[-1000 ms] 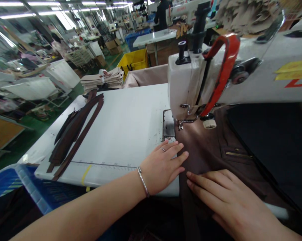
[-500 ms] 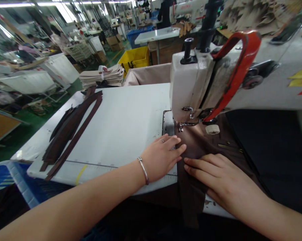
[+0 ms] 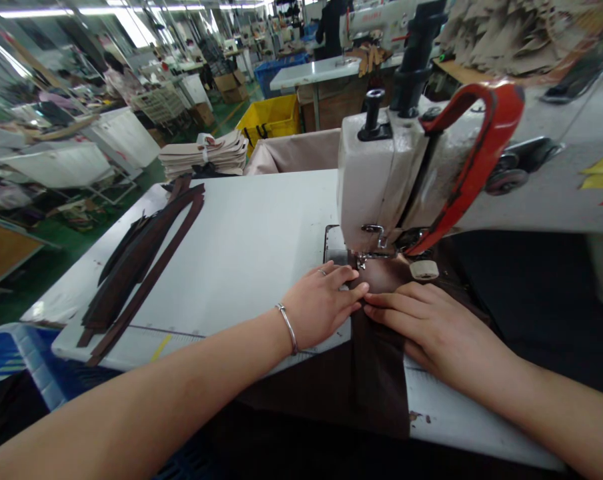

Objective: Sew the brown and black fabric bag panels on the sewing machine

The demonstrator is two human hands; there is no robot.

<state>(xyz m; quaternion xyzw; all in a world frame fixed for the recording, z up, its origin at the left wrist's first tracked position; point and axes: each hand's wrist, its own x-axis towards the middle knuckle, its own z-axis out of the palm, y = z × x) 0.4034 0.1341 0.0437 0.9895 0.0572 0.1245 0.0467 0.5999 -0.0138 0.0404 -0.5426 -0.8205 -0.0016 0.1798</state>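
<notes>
A brown fabric piece [image 3: 379, 373] lies on the white sewing table [image 3: 251, 247] and hangs over its front edge, running under the presser foot [image 3: 364, 257] of the white sewing machine [image 3: 381, 180]. My left hand [image 3: 321, 303], with a ring and a wrist bangle, lies flat with fingers stretched out, its fingertips on the fabric's left edge just before the foot. My right hand [image 3: 431, 327] lies flat on the fabric to the right, fingers extended toward the left hand's fingertips. Both hands press the cloth down.
Several long dark brown strips [image 3: 136, 260] lie on the table's left part. A stack of tan pieces [image 3: 206, 153] sits at the far edge. A red lever [image 3: 471, 153] curves over the machine. A yellow bin [image 3: 269, 117] and other workstations stand behind.
Both hands have slid forward toward the presser foot with the fabric. The zipper part of the cloth has passed behind the right hand, and more brown fabric hangs over the table's front edge.
</notes>
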